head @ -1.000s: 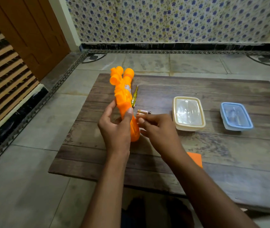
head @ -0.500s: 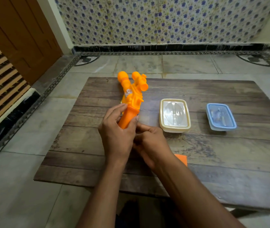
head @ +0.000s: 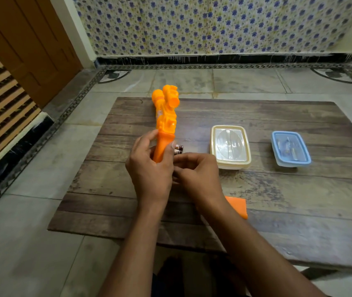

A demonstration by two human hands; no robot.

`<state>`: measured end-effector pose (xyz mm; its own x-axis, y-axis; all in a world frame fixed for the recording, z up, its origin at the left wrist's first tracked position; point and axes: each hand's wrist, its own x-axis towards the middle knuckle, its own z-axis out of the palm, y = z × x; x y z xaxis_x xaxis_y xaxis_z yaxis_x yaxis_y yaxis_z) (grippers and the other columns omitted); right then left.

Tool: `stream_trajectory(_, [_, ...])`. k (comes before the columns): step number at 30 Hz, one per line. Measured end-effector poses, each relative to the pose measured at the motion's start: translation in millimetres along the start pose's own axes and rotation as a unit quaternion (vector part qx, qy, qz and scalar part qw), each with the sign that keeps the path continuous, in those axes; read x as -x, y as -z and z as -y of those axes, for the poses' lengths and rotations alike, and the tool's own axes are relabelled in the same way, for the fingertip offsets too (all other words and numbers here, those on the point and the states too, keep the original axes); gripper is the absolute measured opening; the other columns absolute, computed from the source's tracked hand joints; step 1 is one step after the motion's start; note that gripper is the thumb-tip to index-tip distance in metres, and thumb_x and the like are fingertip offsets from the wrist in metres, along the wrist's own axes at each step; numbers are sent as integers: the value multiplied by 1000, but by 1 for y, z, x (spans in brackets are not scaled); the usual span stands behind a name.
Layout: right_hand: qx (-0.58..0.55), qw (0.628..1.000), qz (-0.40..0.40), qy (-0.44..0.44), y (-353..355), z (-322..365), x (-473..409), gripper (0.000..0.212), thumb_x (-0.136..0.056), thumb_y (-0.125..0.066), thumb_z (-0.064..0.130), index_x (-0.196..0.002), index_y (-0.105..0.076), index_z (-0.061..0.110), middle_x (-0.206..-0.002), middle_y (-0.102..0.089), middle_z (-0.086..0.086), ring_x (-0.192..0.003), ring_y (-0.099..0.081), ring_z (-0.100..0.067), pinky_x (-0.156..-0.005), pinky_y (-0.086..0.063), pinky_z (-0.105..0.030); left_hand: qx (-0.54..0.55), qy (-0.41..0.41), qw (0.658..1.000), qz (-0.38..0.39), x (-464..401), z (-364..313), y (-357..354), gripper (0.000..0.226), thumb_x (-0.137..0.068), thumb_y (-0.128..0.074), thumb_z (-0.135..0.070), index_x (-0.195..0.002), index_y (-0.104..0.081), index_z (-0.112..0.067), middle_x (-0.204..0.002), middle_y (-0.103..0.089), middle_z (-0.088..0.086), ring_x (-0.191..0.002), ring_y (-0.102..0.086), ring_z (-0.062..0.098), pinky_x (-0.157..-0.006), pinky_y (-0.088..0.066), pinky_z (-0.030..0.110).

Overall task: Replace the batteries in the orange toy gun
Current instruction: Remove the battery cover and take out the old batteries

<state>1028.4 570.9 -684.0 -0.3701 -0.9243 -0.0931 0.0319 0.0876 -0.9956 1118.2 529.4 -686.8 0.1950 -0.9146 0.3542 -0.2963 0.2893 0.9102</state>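
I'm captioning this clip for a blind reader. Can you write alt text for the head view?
A left hand holds an orange toy gun upright over a wooden table, the right hand curled beside its grip. Two batteries, two lidded boxes and an orange cover lie nearby.

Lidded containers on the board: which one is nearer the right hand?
The cream-rimmed container with the clear lid, just beyond the right hand. The blue-lidded container sits farther out toward the board's right edge.
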Motion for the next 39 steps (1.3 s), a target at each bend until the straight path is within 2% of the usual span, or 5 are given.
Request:
stream_trajectory(5, [160, 976, -28, 142, 3, -1, -6, 23, -83, -72, -3, -98, -82, 12, -88, -80, 0, -83, -76, -10, -81, -63, -40, -5, 28, 997, -71, 1, -4, 5, 44, -92, -77, -15, -134, -64, -10, -110, -66, -18, -88, -62, -22, -79, -58, 20])
stream_trajectory(11, [265, 933, -63, 235, 0, -8, -16, 24, -81, -68, -7, -99, -78, 5, -98, -80, -13, -89, -76, -28, -77, -61, -43, -30, 141, 981, -129, -9, 14, 18, 44, -81, -84, -20, -120, -67, -9, -109, -73, 1, -96, -73, 18, -90, -61, 47])
stream_trajectory(21, [488, 851, 0, 193, -3, -7, -24, 21, -93, -60, 10, -107, -76, 12, -110, -73, -17, -106, -64, -40, -73, -46, -38, -20, 283, 952, -116, -2, 31, 33, 42, -78, -90, -28, -111, -73, -8, -101, -78, 4, -89, -76, 21, -89, -63, 44])
stream_trajectory(34, [502, 839, 15, 209, -8, -11, -27, 26, -95, -55, 7, -113, -73, 8, -113, -70, -17, -107, -59, -38, -70, -30, -33, -117, 257, 956, -81, 12, 21, 45, 40, -80, -88, -35, -62, -53, -28, -68, -63, -6, -84, -74, 31, -81, -60, 43])
stream_trajectory(39, [497, 842, 16, 211, -5, -11, -23, 24, -94, -55, 5, -110, -73, 7, -112, -69, -16, -107, -59, -39, -70, -36, -35, -116, 269, 950, -107, 15, 13, 49, 38, -82, -88, -32, -103, -69, -7, -95, -68, 1, -89, -65, 18, -69, -43, 25])
